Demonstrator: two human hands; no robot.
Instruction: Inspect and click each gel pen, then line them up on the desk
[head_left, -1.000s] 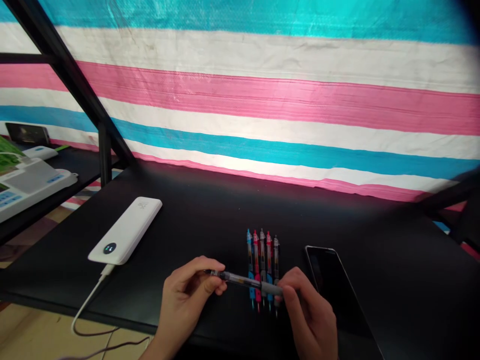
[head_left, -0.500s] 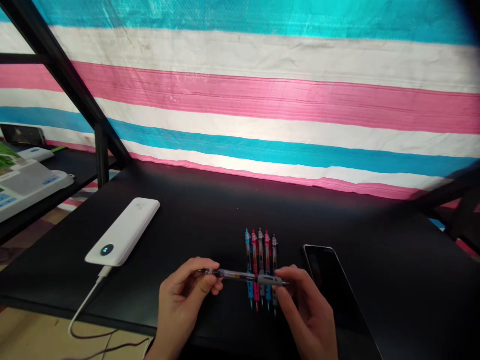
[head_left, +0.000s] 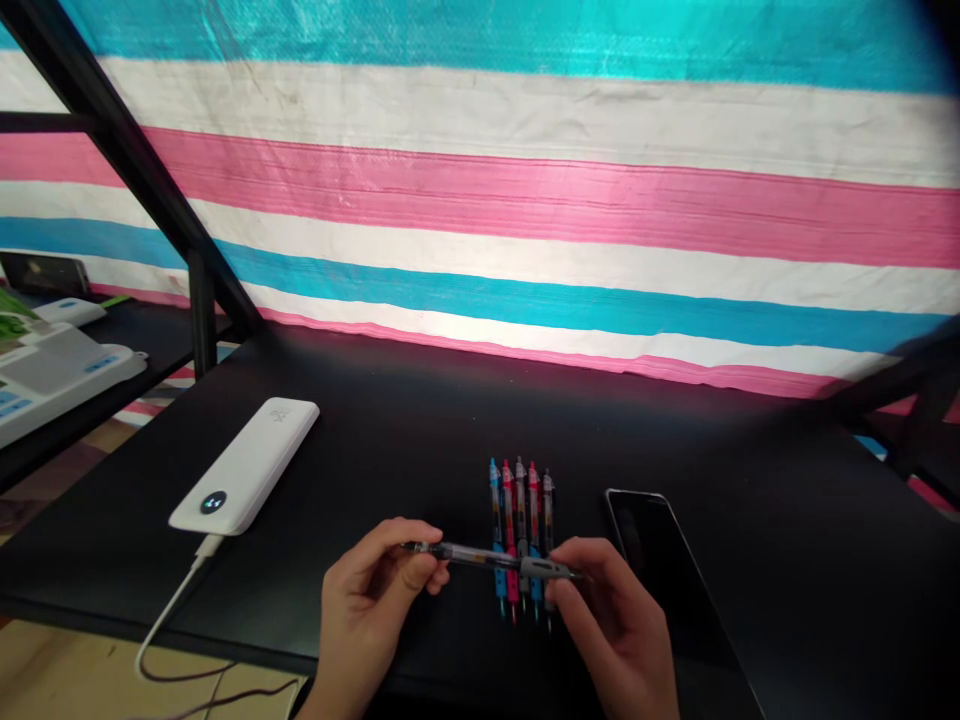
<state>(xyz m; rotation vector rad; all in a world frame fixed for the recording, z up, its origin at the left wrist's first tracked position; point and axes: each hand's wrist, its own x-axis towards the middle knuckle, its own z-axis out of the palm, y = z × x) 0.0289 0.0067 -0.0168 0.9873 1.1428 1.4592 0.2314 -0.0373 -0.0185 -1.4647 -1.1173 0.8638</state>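
A clear-barrelled pen with a grey grip (head_left: 487,558) is held level above the black table (head_left: 390,420), crosswise over a row of pens. My left hand (head_left: 371,600) pinches its left end between thumb and fingers. My right hand (head_left: 611,620) pinches the grey grip end. Beneath it lie several pens (head_left: 520,535) side by side, blue, red and grey, tips pointing toward me.
A dark phone (head_left: 660,560) lies face up right of the pens. A white power bank (head_left: 246,465) with a white cable (head_left: 169,620) sits at the left. A neighbouring desk holds a white device (head_left: 52,375). A striped tarp (head_left: 525,200) hangs behind.
The held pen has levelled out and shifted slightly; my right hand's fingers moved along the grip end. The row of pens stayed put.
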